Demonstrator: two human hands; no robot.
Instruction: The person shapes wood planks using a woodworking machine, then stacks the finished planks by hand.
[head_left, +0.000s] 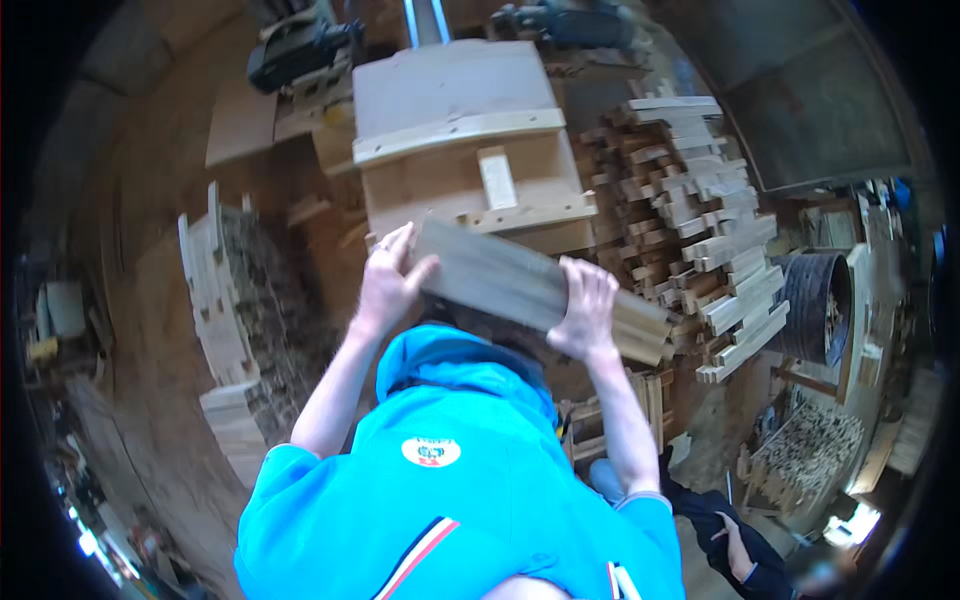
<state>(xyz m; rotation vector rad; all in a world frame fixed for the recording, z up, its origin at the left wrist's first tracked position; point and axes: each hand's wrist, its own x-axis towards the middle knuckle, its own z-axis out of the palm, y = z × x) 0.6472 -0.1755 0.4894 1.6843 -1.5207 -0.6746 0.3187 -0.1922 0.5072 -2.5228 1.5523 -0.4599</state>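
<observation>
- Held boards [490, 272]: a flat, grey-brown wooden bundle, apparently several strips side by side, lies in front of the torso at the near edge of the workbench [455, 90], sloping down toward the picture's right. Whether it rests on the bench cannot be told.
- Left hand [393, 275]: grasps the bundle's left end, thumb on the upper face, fingers at the far corner.
- Right hand [588, 308]: clasps the bundle toward its right side, fingers over the far edge, thumb near the close edge.
- Possible faults (judgement): uneven pressure between the hands could let loose strips slide or fan apart; a corner could catch the pale front rail [525, 217]; a swing rightward could knock the stacked timber [700, 200]. Rough edges might splinter bare fingers.
- Materials: the bench top is a smooth, pale grey panel, crossed by a light wooden batten [460, 132] with dark, hole-like spots. A short, pale block [496, 178] lies beyond the rail.
- Shapes: the right-hand timber is squared and unevenly stepped; the left stack [215, 290] shows long, straight pieces. A dark, round drum [815, 305] stands beyond the timber.
</observation>
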